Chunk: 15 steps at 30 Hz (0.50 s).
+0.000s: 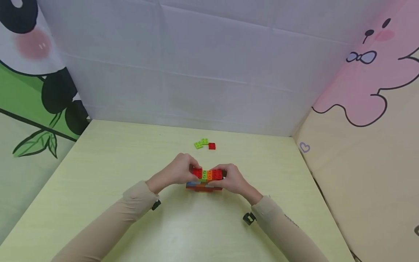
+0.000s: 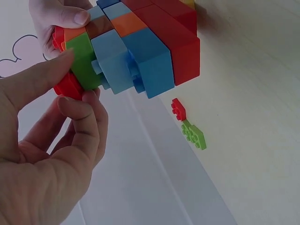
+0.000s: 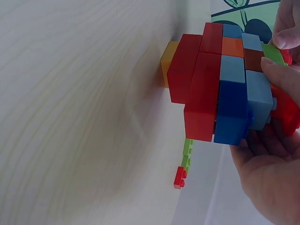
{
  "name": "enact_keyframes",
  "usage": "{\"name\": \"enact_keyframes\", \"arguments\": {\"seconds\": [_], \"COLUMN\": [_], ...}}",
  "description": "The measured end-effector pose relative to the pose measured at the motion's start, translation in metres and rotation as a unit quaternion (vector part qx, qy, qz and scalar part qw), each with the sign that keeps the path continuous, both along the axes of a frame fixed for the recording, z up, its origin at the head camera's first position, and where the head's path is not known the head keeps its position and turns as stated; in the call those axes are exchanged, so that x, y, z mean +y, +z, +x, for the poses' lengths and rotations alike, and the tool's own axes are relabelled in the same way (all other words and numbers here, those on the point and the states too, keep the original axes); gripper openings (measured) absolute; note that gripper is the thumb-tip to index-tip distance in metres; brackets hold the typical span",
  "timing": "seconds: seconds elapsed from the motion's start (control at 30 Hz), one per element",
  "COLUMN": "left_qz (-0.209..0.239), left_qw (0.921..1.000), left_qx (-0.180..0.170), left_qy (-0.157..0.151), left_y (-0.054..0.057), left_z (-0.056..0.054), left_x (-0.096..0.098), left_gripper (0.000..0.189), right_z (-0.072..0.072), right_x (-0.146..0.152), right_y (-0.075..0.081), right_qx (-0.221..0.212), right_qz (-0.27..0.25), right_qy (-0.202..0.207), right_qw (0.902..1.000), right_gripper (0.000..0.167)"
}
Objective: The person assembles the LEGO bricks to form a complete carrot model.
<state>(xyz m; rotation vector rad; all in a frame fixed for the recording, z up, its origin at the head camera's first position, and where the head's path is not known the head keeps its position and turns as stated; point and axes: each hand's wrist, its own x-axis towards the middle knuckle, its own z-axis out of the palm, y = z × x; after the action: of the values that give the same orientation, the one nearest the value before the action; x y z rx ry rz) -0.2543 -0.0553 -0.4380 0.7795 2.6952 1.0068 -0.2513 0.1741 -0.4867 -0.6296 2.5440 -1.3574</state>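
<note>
A stack of toy building bricks (image 1: 200, 188) stands on the table between both hands. It has red layers low down, then blue, light blue, orange and brown bricks, with red, green and orange ones on top. My left hand (image 1: 180, 170) pinches the left end of the top row; in the left wrist view its thumb lies against a green brick (image 2: 80, 61), fingers beside a red brick (image 2: 69, 86). From the other end my right hand (image 1: 231, 179) grips the stack, its thumb over the brown and light blue bricks (image 3: 258, 86) in the right wrist view.
Beyond the stack lie two lime green bricks (image 1: 198, 145) and a red brick (image 1: 212, 146). A yellow brick (image 3: 168, 58) shows under the stack's red layers. A pale wood-look table (image 1: 114, 156) meets a white cloth wall (image 1: 196, 94) at the back; printed panels flank it.
</note>
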Motion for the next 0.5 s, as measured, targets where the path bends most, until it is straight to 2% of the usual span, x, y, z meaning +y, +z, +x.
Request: {"name": "enact_keyframes", "arguments": {"seconds": [0.27, 0.5], "left_qz": [0.007, 0.026], "left_qw": [0.9999, 0.9995], "left_qx": [-0.007, -0.013], "left_qy": [0.007, 0.012], "left_y": [0.0026, -0.0033], "left_z": [0.0021, 0.0047], "left_x": [-0.0009, -0.0014], "left_gripper": [0.027, 0.029], "right_z": [0.0021, 0.0032], "right_x": [-0.0019, -0.0004], "right_y": [0.0045, 0.0054], "right_qx": [0.001, -0.003], "right_qz": [0.000, 0.002], "right_qy": [0.002, 0.000], "right_qw": [1.0000, 1.0000], "right_gripper": [0.036, 0.036]}}
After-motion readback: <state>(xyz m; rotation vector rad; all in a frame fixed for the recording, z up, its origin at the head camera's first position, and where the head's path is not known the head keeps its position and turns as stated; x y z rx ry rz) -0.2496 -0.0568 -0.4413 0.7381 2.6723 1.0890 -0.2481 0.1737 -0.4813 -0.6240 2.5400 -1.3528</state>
